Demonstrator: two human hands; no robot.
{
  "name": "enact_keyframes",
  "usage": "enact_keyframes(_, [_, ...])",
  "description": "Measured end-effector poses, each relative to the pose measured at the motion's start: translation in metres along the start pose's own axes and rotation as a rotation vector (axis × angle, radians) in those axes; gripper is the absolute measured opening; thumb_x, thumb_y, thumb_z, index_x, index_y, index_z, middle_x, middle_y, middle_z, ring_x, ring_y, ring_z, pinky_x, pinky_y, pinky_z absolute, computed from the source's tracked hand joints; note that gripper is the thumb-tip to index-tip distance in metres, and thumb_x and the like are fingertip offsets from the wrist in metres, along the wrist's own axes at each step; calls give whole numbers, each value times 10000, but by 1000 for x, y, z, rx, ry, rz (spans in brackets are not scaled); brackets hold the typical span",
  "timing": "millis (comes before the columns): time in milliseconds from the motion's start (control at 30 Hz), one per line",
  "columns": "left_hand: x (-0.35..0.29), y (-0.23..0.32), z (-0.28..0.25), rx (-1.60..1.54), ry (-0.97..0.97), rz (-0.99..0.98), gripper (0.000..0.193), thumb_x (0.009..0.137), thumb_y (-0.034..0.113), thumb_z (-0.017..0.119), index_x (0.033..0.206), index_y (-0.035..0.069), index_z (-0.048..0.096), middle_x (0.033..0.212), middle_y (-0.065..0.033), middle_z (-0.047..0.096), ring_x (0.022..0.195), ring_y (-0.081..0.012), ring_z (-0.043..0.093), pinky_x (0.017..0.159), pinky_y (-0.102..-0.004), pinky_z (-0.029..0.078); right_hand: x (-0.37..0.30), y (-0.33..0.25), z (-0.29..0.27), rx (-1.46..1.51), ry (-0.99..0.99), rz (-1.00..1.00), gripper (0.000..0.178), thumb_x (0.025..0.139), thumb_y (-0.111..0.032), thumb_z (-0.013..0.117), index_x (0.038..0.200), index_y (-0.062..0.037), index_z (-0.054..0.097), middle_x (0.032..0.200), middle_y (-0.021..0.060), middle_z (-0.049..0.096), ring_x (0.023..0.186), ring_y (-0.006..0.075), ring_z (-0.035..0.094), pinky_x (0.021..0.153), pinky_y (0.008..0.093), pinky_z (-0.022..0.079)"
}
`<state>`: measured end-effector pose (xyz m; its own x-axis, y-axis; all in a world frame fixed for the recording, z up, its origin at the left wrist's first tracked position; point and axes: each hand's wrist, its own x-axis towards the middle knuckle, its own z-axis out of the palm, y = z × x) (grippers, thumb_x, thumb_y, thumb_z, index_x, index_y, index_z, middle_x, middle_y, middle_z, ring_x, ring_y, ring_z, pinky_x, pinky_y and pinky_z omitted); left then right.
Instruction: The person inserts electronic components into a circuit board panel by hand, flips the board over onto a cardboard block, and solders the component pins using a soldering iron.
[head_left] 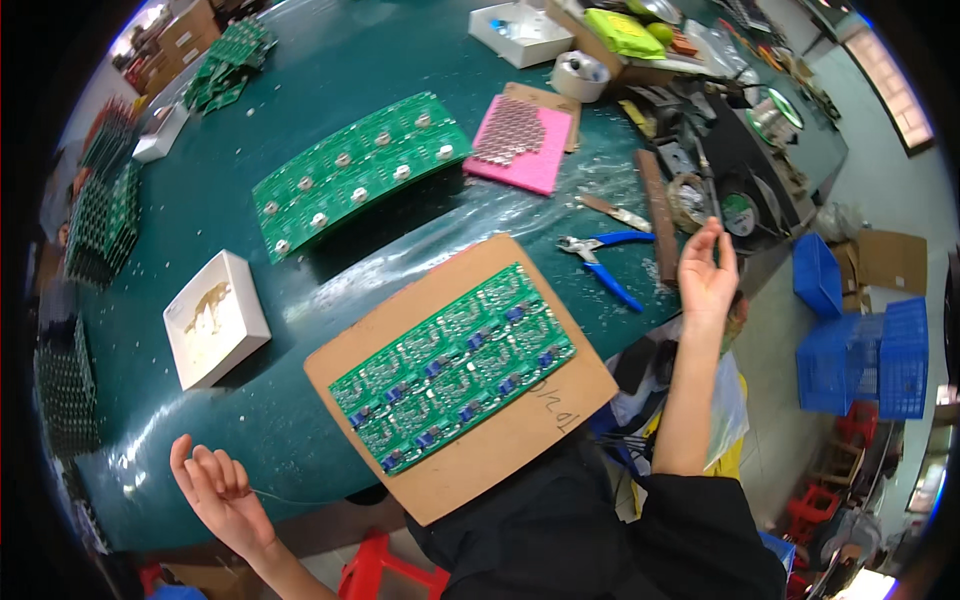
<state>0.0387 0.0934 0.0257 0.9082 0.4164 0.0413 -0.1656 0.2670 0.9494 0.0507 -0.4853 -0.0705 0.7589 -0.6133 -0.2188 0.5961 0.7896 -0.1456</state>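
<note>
A green circuit board (pixel 470 367) with blue components lies on a brown cardboard sheet (pixel 400 318) at the table's near edge, partly over my lap. My left hand (pixel 222 497) is off to the lower left with curled fingers; a thin solder wire (pixel 290 498) trails from it toward the table edge. To the right, my right hand (pixel 708 272) is raised beside the tool area. Its fingertips pinch the end of a slim soldering iron (pixel 706 172), which points away among the clutter there. Neither hand touches the board.
Blue-handled cutters (pixel 610 262), a knife (pixel 615 212) and a brown bar (pixel 656 215) lie right of the board. Farther back are a larger green panel (pixel 360 170), a pink pad (pixel 520 150) and a solder spool (pixel 775 118). A white tray (pixel 245 300) stands left.
</note>
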Motion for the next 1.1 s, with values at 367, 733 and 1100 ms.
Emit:
enact_keyframes(367, [-15, -21, 50, 772, -379, 207, 136, 830, -2, 681, 948, 17, 616, 701, 42, 427, 586, -28, 347, 520, -207, 286, -92, 17, 52, -777, -529, -226, 396, 915, -498, 589, 912, -108, 521, 746, 47, 467, 872, 223, 504, 801, 342, 429])
enact_keyframes(733, [-8, -64, 53, 826, -620, 415, 144, 825, -59, 616, 931, 17, 555, 1001, -122, 638, 805, -167, 597, 657, -262, 494, -220, 156, 66, -1469, -1020, -12, 332, 780, -8, 721, 1021, -63, 499, 677, 122, 610, 854, 306, 644, 709, 401, 521])
enact_keyframes(1100, [-5, -74, 48, 798, -620, 416, 126, 824, -62, 625, 915, -4, 559, 976, -126, 652, 855, -162, 642, 672, -255, 541, -229, 189, 60, -1481, -1182, 54, 365, 778, 24, 718, 1035, -24, 463, 854, 233, 653, 713, 274, 659, 600, 356, 532])
